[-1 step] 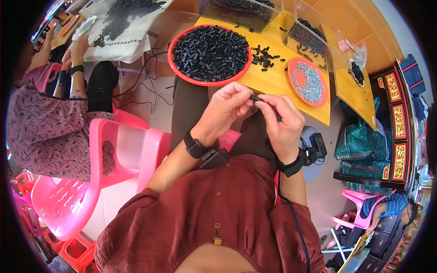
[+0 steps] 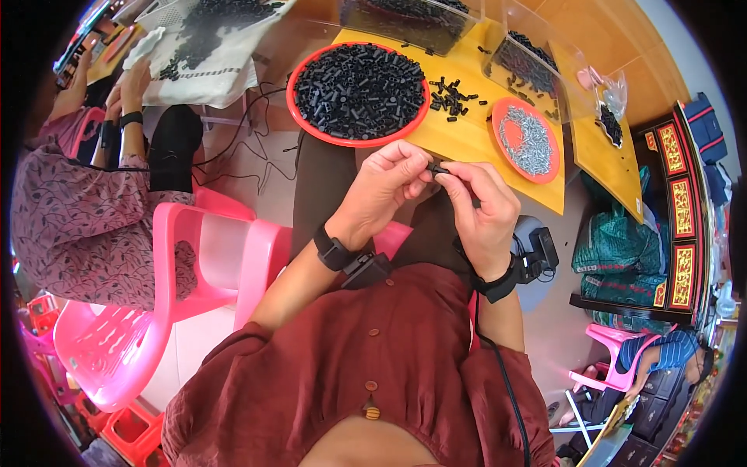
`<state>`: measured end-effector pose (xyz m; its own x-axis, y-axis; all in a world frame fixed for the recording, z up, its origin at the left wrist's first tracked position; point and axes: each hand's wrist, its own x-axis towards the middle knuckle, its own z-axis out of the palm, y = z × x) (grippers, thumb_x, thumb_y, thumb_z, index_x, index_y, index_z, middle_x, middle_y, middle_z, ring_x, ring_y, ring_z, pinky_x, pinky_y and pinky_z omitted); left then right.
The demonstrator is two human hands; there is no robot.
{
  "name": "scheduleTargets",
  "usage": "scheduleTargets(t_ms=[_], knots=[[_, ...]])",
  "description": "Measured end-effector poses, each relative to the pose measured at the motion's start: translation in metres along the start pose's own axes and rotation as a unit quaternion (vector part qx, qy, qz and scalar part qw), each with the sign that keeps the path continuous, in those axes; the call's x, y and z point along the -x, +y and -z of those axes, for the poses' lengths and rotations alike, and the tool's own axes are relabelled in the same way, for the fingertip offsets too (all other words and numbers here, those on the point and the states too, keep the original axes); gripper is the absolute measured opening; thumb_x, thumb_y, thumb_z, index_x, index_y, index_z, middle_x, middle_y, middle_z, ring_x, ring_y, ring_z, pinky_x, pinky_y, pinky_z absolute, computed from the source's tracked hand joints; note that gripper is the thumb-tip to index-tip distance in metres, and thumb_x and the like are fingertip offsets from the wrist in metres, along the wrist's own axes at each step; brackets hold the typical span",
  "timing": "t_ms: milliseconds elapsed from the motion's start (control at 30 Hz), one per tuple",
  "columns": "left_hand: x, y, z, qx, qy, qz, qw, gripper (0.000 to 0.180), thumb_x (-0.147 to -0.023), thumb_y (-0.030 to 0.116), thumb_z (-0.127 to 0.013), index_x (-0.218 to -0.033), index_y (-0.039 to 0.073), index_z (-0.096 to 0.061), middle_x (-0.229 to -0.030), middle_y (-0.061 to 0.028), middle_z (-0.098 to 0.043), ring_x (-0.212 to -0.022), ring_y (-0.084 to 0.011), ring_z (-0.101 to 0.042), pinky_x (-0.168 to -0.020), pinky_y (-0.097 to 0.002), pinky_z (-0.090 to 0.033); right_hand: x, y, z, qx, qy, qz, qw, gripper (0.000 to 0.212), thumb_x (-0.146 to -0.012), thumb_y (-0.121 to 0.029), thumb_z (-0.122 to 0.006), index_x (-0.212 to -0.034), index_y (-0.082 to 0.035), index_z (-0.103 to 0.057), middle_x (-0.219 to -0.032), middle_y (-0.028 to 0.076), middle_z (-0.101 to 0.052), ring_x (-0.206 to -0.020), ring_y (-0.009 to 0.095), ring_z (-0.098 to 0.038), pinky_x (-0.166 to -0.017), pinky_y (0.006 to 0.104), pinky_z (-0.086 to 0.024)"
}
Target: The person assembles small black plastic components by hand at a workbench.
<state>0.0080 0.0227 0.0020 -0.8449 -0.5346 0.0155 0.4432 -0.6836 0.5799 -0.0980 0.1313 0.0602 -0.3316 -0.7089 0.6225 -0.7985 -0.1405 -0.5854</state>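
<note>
Between my two hands, just in front of the table's near edge, is a small black plastic piece (image 2: 437,167). My left hand (image 2: 393,179) pinches one end of it with thumb and fingertips. From the other side my right hand (image 2: 482,201) closes thumb and forefinger on it; the fingers hide most of its shape. Beyond my hands a red round tray (image 2: 291,101) is heaped with short black cylindrical pieces (image 2: 359,86). To the right, a smaller orange-red plate (image 2: 498,117) holds many small silvery metal parts (image 2: 529,144), which look like screws or pins.
Loose black pieces (image 2: 454,100) lie on the yellow table (image 2: 482,152) between tray and plate. Clear bins (image 2: 572,58) with black parts stand at the back. A pink chair (image 2: 167,257) and a seated co-worker (image 2: 93,218) are at left, with black cables (image 2: 249,148) on the floor.
</note>
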Motion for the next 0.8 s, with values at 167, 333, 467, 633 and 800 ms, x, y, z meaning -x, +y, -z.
scheduleTargets(t_ms=[167, 333, 467, 633, 800], knots=[[0.0025, 0.0043, -0.0044, -0.082, 0.033, -0.02, 0.996, 0.008, -0.092, 0.014, -0.058, -0.091, 0.006, -0.059, -0.073, 0.0001, -0.059, -0.058, -0.0049, -0.048, -0.053, -0.0163, -0.04, 0.0017, -0.0033, -0.002, 0.016, -0.004, 0.001, 1.0, 0.014, -0.077, 0.0, -0.069, -0.089, 0.0, -0.063, -0.079, 0.012, -0.062, -0.065, 0.024, -0.061, -0.058, 0.0301, -0.048], [0.002, 0.0015, -0.0048, -0.103, 0.047, -0.05, 0.992, 0.008, -0.09, 0.014, -0.061, -0.088, 0.007, -0.06, -0.071, 0.0008, -0.06, -0.057, -0.0038, -0.049, -0.051, -0.0158, -0.039, 0.0049, -0.0032, -0.0071, 0.049, 0.001, 0.018, 0.999, 0.01, -0.08, -0.004, -0.067, -0.088, 0.0, -0.062, -0.079, 0.012, -0.06, -0.066, 0.027, -0.061, -0.057, 0.0326, -0.048], [0.0034, 0.0051, -0.0071, -0.169, 0.039, -0.084, 0.981, 0.009, -0.088, 0.014, -0.063, -0.085, 0.007, -0.061, -0.07, 0.0012, -0.061, -0.056, -0.0028, -0.051, -0.051, -0.0154, -0.038, 0.0076, -0.0028, -0.0081, 0.063, -0.003, 0.018, 0.998, 0.01, -0.081, -0.006, -0.066, -0.088, -0.001, -0.062, -0.08, 0.012, -0.06, -0.067, 0.028, -0.061, -0.057, 0.0338, -0.048], [0.004, 0.0025, -0.0077, -0.22, 0.054, -0.1, 0.969, 0.009, -0.09, 0.013, -0.062, -0.087, 0.004, -0.062, -0.071, 0.0009, -0.062, -0.057, -0.0034, -0.051, -0.051, -0.0158, -0.039, 0.0088, 0.0005, -0.0089, 0.02, -0.017, -0.008, 1.0, 0.01, -0.082, -0.006, -0.065, -0.088, 0.0, -0.061, -0.078, 0.013, -0.06, -0.066, 0.028, -0.06, -0.057, 0.0337, -0.048], [0.0046, -0.0029, -0.0101, -0.116, 0.052, -0.056, 0.99, 0.01, -0.091, 0.01, -0.058, -0.096, 0.002, -0.063, -0.075, -0.001, -0.063, -0.06, -0.0045, -0.053, -0.056, -0.0171, -0.042, 0.0059, -0.0007, -0.0022, -0.016, -0.017, -0.057, 0.998, 0.008, -0.083, -0.005, -0.064, -0.086, 0.001, -0.062, -0.074, 0.013, -0.059, -0.061, 0.026, -0.059, -0.054, 0.0309, -0.046]])
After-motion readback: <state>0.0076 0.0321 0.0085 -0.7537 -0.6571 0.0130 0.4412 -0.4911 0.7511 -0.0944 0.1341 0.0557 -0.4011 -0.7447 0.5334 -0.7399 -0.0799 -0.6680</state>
